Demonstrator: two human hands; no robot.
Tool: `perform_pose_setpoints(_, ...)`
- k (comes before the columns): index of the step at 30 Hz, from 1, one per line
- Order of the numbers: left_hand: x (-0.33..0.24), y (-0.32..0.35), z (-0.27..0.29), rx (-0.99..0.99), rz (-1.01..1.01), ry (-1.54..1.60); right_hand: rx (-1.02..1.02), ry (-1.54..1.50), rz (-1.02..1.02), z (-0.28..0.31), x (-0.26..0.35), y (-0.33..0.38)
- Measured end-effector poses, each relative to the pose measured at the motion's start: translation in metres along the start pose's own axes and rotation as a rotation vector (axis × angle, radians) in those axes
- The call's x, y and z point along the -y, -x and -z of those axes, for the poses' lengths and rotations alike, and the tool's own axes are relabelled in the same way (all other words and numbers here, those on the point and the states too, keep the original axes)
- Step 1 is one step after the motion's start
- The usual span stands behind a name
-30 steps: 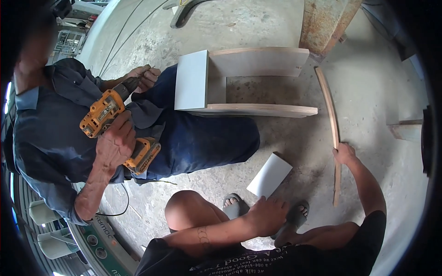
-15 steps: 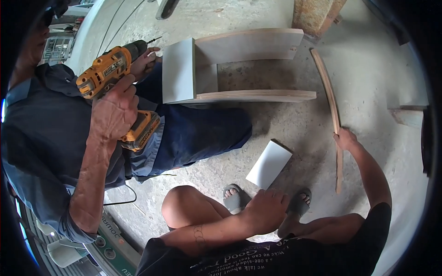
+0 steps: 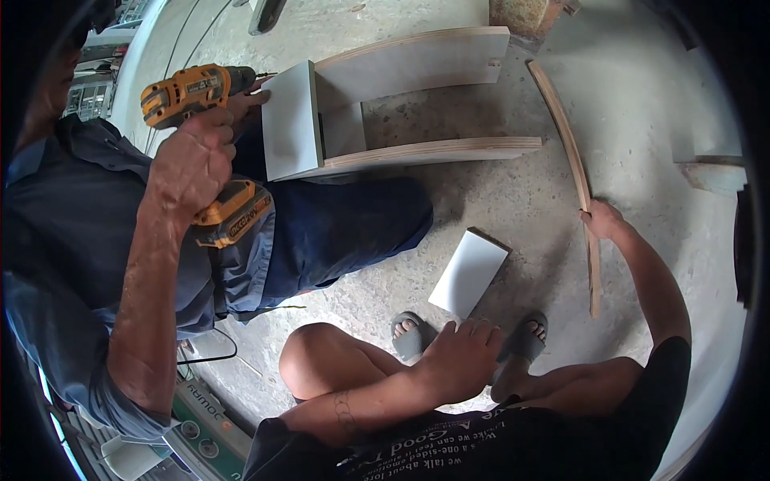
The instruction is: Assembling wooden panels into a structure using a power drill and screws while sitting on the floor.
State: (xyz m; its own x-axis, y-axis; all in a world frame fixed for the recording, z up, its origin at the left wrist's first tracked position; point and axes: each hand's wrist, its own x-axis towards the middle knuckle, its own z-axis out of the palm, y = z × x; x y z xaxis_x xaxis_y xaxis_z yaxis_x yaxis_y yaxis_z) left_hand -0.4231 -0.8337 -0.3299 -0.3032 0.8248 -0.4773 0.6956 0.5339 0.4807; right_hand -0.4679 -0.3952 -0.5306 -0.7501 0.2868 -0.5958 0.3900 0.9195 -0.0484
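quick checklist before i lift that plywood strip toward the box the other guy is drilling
1. Right hand grip on the plywood strip: ok, fingers closed on its edge about midway along.
2. Left hand free: ok, it rests by the knee and holds nothing.
3. Small white panel clear of the strip: ok, it lies flat on the floor, apart from it.
4. Co-worker's drill: not ok, its bit is at the white end panel of the open box.
5. Strip's far end clear of the box: ok, a gap of floor shows.
6. Feet in open sandals: not ok near a lifted board.
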Motion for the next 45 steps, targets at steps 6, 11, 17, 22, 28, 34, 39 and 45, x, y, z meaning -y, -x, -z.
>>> perform_pose_setpoints(6, -0.007, 0.009, -0.012, -0.028, -0.010, -0.022, -0.004, -0.010, 0.101, -0.020, -0.018, -0.003)
perform_pose_setpoints(11, -0.009, 0.013, -0.014, -0.014, 0.000, -0.006, -0.003, -0.057, 0.159, -0.020, -0.013, 0.005)
perform_pose_setpoints(17, -0.017, 0.013, -0.014, -0.035, -0.004, -0.047, 0.054, -0.068, 0.141, -0.012, -0.009, 0.010)
perform_pose_setpoints(22, -0.020, 0.012, -0.016, -0.032, -0.020, -0.116, 0.086, -0.084, 0.117, -0.012, -0.003, 0.015)
perform_pose_setpoints(28, -0.016, 0.011, -0.027, -0.275, -0.096, -0.124, 0.132, -0.090, 0.095, -0.007, -0.002, 0.021)
perform_pose_setpoints(34, -0.022, 0.005, -0.007, 0.023, -0.025, -0.075, 0.120, -0.110, 0.104, -0.013, -0.010, 0.024)
perform_pose_setpoints(39, -0.020, 0.006, -0.012, -0.014, -0.041, -0.118, 0.130, -0.056, 0.079, -0.010, -0.005, 0.022)
perform_pose_setpoints(45, -0.024, 0.009, -0.010, -0.057, -0.047, -0.108, 0.156, -0.035, 0.066, -0.010, -0.009, 0.027)
